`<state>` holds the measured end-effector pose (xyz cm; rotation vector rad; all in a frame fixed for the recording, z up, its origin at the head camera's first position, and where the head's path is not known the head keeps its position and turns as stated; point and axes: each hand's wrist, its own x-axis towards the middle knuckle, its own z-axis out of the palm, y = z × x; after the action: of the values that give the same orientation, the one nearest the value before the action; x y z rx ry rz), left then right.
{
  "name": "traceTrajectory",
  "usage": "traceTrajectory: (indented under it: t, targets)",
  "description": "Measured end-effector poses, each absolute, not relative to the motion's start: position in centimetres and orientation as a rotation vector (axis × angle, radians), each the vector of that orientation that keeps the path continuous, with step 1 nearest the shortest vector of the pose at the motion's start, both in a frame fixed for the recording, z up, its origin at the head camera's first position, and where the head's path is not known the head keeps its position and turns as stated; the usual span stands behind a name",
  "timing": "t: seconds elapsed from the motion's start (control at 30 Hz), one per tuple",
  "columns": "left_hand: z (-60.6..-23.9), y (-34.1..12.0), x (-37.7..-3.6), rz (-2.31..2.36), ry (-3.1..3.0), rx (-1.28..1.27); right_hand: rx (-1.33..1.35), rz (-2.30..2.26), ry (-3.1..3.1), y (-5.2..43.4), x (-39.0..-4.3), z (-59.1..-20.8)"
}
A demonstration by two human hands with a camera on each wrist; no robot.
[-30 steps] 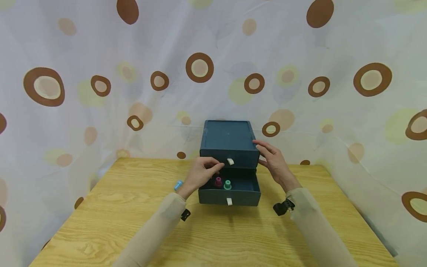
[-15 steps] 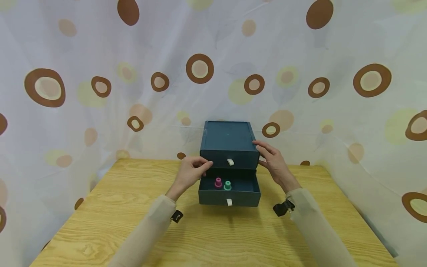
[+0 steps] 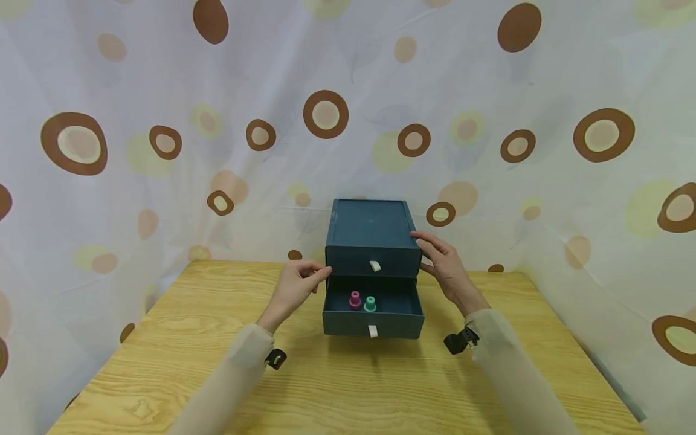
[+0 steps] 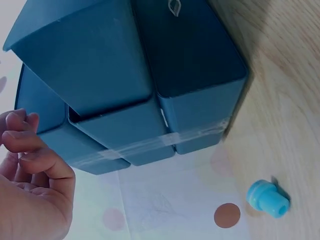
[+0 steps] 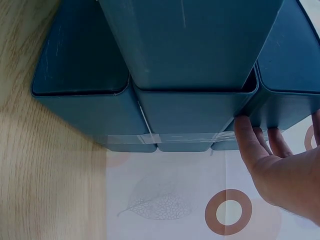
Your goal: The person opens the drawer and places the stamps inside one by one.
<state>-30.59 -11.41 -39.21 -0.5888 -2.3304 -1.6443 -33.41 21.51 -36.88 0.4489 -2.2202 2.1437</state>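
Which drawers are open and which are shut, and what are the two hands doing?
Top drawer: shut.
Bottom drawer: pulled open, holding a pink peg and a green peg, both upright.
Left hand: empty, fingers curled, beside the box.
Right hand: open, touching the box's side.

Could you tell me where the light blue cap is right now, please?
In the left wrist view the blue cap lies on the table to the left of the drawer box; in the head view the left hand hides it.

Box (image 3: 373, 232) was dark blue-green with white tabs. Pegs: pink peg (image 3: 355, 299), green peg (image 3: 370, 303), light blue peg (image 4: 268, 198). Table (image 3: 348, 380) yellow wood. Curtain (image 3: 163, 90) white, brown rings.
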Motion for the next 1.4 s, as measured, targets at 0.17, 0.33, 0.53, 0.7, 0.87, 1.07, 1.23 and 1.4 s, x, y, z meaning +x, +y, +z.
traceTrajectory:
  t: [0.17, 0.33, 0.53, 0.7, 0.87, 1.07, 1.23, 1.4]
  targets:
    - [-39.6, -12.4, -30.6, -1.665, -2.344, -0.560, 0.444, 2.139, -2.215, 21.5, -33.5, -36.9]
    - [-39.7, -13.4, -30.7, -1.729, -2.385, -0.520, 0.441, 2.140, -2.211, 21.4, -33.5, -36.9]
    - [-39.6, -14.5, -31.1, -1.747, -2.493, -0.498, 0.443, 2.147, -2.210, 21.5, -33.5, -37.0]
    - [-39.8, -15.4, -31.4, -1.706, -2.607, -0.464, 0.454, 2.154, -2.213, 21.6, -33.5, -37.0]
    - [-40.2, -16.1, -31.6, -1.683, -2.690, -0.440, 0.456, 2.150, -2.212, 21.7, -33.5, -37.0]
    - [-41.4, -17.2, -32.4, -1.692, -2.744, -0.420, 0.454, 2.144, -2.210, 21.7, -33.5, -37.0]
    - [-42.5, -18.0, -33.0, -1.695, -2.775, -0.391, 0.443, 2.144, -2.213, 21.6, -33.5, -36.9]
    - [-43.2, -18.3, -33.4, -1.682, -2.807, -0.318, 0.438, 2.143, -2.212, 21.6, -33.4, -36.8]
